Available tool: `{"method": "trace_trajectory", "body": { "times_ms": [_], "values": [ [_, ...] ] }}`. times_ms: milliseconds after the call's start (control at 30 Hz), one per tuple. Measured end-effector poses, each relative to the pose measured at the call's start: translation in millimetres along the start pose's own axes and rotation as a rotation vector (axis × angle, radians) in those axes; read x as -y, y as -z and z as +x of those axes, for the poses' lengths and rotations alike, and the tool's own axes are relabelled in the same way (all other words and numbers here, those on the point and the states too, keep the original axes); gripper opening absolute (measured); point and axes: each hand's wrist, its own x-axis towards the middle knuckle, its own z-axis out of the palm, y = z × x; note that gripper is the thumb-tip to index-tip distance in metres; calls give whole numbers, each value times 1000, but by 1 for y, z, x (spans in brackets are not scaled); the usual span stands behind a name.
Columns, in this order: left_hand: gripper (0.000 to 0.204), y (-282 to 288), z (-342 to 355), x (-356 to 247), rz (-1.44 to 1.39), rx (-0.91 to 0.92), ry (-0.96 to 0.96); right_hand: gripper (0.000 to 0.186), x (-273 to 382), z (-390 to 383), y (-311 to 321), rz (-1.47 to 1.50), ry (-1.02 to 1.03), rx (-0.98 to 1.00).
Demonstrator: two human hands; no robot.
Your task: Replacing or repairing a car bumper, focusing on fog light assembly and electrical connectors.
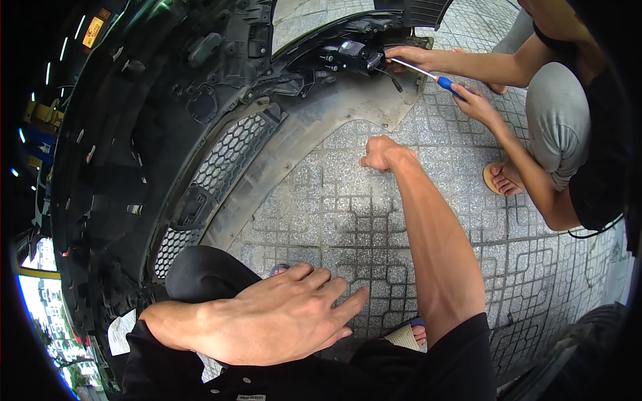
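Note:
My left hand rests close to my body beside my bent knee, back up, its fingers spread and loosely bent with nothing in them. Stretched out over the paving, my right hand is closed; its curled fingers hide whatever may be inside. Beyond it lies a large black car bumper, inner side showing, with a honeycomb grille. A finned black lamp unit with a short cable sits on its far part. Another person holds a screwdriver with a blue handle, its shaft reaching toward that lamp unit.
The other person crouches at the right, a grey trouser knee and a sandalled foot near the work. Patterned grey paving lies between us. A dark tyre stands at the lower right. The bumper curves along my left.

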Motion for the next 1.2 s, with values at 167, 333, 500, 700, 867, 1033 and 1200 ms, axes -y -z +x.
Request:
{"method": "trace_trajectory", "body": {
  "times_ms": [167,333,500,700,867,1033,1200],
  "values": [
    [56,1,0,0,0,13,3,58,0,-6,1,-18,21,-23],
    [56,1,1,-1,15,16,3,51,0,-6,-1,-9,21,-40],
    [56,1,1,-1,5,35,10,57,2,-9,3,-9,15,-14],
    [56,2,1,0,3,41,9,57,6,-11,4,-3,-10,12],
    [56,1,2,0,5,34,5,57,4,-10,3,-16,-1,-12],
    [54,-1,2,0,-4,-12,1,55,4,-10,3,-7,1,-4],
    [54,-3,2,1,-3,-17,-1,53,3,-8,4,-3,-4,10]
  ]
}}
